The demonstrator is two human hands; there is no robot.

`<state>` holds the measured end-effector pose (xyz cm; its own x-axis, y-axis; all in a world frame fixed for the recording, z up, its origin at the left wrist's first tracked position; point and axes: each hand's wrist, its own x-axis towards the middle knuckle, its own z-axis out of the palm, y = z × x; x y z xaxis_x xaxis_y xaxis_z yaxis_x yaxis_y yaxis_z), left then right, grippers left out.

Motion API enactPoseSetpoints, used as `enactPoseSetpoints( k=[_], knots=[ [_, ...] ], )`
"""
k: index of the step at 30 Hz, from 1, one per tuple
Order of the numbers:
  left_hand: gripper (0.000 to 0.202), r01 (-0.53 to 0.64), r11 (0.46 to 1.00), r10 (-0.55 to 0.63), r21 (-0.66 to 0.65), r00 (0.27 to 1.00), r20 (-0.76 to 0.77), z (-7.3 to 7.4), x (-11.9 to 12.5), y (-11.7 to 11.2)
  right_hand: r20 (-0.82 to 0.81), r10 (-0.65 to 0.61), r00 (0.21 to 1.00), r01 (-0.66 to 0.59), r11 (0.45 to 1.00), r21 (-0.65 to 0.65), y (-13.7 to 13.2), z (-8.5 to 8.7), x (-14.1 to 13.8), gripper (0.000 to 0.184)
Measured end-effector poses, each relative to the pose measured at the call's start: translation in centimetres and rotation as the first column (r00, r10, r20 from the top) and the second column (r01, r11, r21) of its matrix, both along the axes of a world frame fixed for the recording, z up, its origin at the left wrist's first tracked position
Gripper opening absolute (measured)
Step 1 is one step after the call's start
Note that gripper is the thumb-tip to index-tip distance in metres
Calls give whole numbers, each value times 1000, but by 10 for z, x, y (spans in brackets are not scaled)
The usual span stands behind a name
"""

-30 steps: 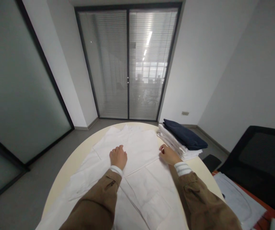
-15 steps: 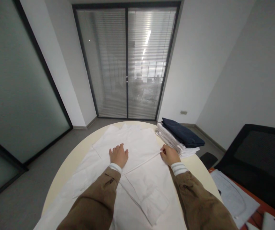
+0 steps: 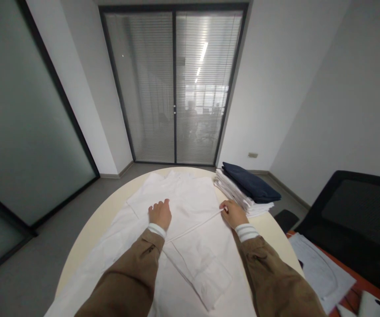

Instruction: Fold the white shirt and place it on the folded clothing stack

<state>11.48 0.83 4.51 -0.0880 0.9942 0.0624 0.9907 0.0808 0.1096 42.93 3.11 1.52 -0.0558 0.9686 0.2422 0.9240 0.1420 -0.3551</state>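
A white shirt (image 3: 193, 193) lies spread over the round table, its collar end toward the far edge. One sleeve is folded across its body, the cuff resting near the front. My left hand (image 3: 160, 215) rests palm down on the middle of the shirt, its fingers pointing away from me and slightly bent. At the shirt's right side, my right hand (image 3: 234, 214) pinches a folded edge between thumb and fingers, close to the stack of clothes. A straight crease runs from that pinch down toward my left wrist.
Folded white clothes (image 3: 231, 191) with a dark blue garment (image 3: 251, 182) on top sit at the cream table's (image 3: 87, 233) back right edge. A black mesh chair (image 3: 358, 215) and papers (image 3: 322, 268) on a red-brown surface are to the right. Glass doors (image 3: 175, 88) stand beyond.
My left hand has shifted slightly left, and its thumb has drawn in closer to the fingers. My right hand keeps its pinch on the shirt's edge with little movement.
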Motion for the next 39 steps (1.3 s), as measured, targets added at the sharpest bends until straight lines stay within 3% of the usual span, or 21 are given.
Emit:
enactPoseSetpoints(
  k=[5,8,10,12,15,18,22,28,32,35,39],
  knots=[
    [31,-1,990,1,-143,1000,-1,8,-19,7,83,48,995,-48,999,-9,-4,10,-3,19],
    [32,-2,984,2,-176,1000,-1,7,-27,9,127,212,969,-218,975,38,-11,14,-13,32],
    [32,-7,984,7,-180,1000,-1,7,-29,9,111,328,938,-329,944,-10,-17,13,-22,44],
    [32,-7,983,7,-182,1000,1,8,-29,9,103,374,922,-362,925,-119,-23,9,-31,52],
    [33,6,980,-2,-198,1000,16,11,-30,9,138,363,922,-326,916,-236,-27,2,-38,61],
    [40,31,973,-20,-231,999,48,15,-35,9,154,364,918,-319,913,-254,-22,0,-37,64],
    [53,64,958,-41,-280,995,89,17,-50,9,178,385,905,-341,910,-236,-9,0,-33,64],
    [55,182,934,-139,-307,977,159,16,-82,-1,262,410,873,-367,909,-200,18,-3,-24,65],
    [60,254,929,-207,-271,960,191,9,-91,-8,408,381,829,-368,923,-114,32,9,-26,61],
    [59,278,933,-236,-227,952,196,1,-90,-9,484,297,823,-291,952,-89,29,26,-44,51],
    [60,289,941,-254,-174,947,198,-7,-86,-7,451,89,888,-52,994,-95,1,43,-85,47]
  ],
)
